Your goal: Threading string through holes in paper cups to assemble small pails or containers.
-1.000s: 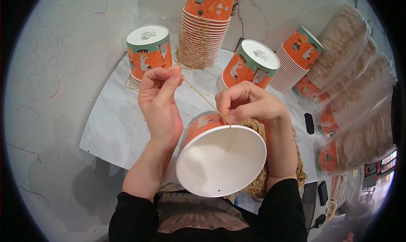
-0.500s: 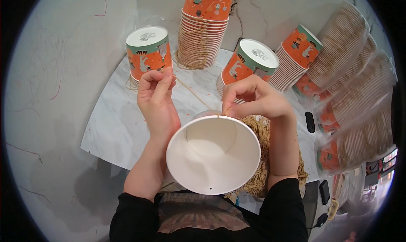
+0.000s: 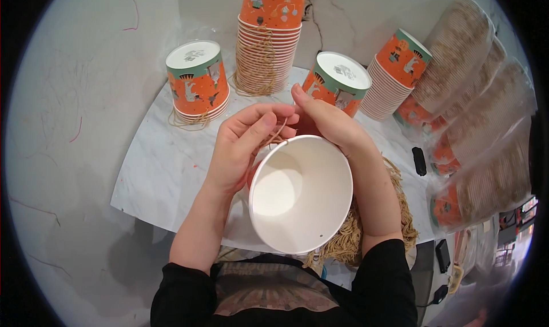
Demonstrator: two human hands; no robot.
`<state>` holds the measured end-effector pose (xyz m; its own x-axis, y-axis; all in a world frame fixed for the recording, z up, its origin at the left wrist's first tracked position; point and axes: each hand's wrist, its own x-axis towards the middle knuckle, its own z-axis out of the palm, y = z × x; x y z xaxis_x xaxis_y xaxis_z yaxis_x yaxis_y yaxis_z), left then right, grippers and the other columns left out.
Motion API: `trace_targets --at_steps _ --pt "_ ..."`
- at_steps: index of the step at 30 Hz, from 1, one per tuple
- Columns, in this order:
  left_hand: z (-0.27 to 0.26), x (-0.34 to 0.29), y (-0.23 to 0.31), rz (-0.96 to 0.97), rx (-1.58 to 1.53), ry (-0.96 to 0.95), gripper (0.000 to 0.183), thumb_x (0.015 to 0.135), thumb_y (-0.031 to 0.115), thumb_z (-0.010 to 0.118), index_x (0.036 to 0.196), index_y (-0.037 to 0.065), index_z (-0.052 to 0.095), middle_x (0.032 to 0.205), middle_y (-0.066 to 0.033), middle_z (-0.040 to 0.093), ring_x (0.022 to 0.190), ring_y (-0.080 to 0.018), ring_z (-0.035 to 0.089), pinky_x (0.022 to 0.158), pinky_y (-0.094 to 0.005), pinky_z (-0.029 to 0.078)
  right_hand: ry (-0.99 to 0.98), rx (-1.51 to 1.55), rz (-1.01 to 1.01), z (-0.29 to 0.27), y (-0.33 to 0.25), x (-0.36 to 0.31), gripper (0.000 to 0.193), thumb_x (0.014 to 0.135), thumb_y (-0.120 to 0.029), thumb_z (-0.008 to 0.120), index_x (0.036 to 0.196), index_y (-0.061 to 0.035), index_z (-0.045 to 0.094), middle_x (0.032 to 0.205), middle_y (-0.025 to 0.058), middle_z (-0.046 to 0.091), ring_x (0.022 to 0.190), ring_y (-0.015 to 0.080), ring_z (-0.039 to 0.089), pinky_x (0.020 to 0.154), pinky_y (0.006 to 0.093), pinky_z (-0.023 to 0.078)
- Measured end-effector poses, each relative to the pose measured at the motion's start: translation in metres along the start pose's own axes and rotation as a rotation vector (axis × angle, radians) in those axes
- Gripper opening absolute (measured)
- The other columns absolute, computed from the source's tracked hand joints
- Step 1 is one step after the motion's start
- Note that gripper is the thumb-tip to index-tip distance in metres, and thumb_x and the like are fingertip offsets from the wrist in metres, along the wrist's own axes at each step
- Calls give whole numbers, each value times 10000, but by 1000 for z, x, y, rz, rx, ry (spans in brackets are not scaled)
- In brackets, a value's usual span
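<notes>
Left grip (image 3: 243,141): it is narrow, thumb close to the curled fingers; the cord runs at the fingertips, but I cannot tell if it is pinched.
Right grip (image 3: 334,124): it bends around the far right side of the cup, thumb raised; its fingers are hidden, so I cannot tell what they hold.
Cord (image 3: 280,134): it reaches the far left rim, just beside the left fingertips; the left grip seems the nearer one.
Cup (image 3: 317,201): it lies between the forearms, to the near side of both grips. The mouth faces the person; the long axis goes away from the person, the base a little to the left.
Hole (image 3: 321,235): it is at the near rim, across from the cord.
Bundle (image 3: 343,235): tan cords, right of the cup, partly behind the right forearm.
Surface (image 3: 154,172): pale, marbled; open room lies left of the cup.
Stacks: one far left (image 3: 197,90), a tall one far (image 3: 269,52), one just beyond the right grip (image 3: 340,78), one farther right (image 3: 400,70).
Wrapped stacks (image 3: 457,58): along the right side, well apart from the cup.
</notes>
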<state>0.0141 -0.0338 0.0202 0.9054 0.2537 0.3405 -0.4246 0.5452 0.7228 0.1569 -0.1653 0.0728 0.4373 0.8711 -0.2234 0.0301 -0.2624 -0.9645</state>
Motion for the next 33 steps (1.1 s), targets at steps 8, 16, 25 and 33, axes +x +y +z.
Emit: trace_targets --at_steps 8,16,25,33 --pt "2 -5 -2 90 238 -39 317 887 -11 718 1196 -38 657 1144 -123 697 1017 -163 685 920 -293 553 -213 611 -209 8 -2 -2 342 995 -248 626 1241 -17 566 1094 105 689 1019 182 650 881 333 544" --pt "-10 -2 2 8 284 129 331 831 -73 714 1159 -53 681 1075 -132 720 972 -150 689 882 -286 565 -142 692 -491 -40 -2 -5 255 1055 -220 518 1227 -36 559 935 46 662 1044 289 657 1009 427 488" --pt "-15 -1 3 -45 295 324 354 820 -62 692 1174 -60 681 1070 -135 726 940 -146 690 846 -271 563 46 933 -648 -78 -17 -26 229 1022 -126 568 1218 -10 545 914 32 601 912 173 602 1029 413 485" --pt "-26 1 -4 0 303 363 351 824 -55 689 1175 -53 673 1088 -121 715 948 -139 685 853 -267 554 229 679 -721 -63 -21 -34 319 1013 -128 579 1292 21 537 917 21 601 822 110 565 896 300 511"
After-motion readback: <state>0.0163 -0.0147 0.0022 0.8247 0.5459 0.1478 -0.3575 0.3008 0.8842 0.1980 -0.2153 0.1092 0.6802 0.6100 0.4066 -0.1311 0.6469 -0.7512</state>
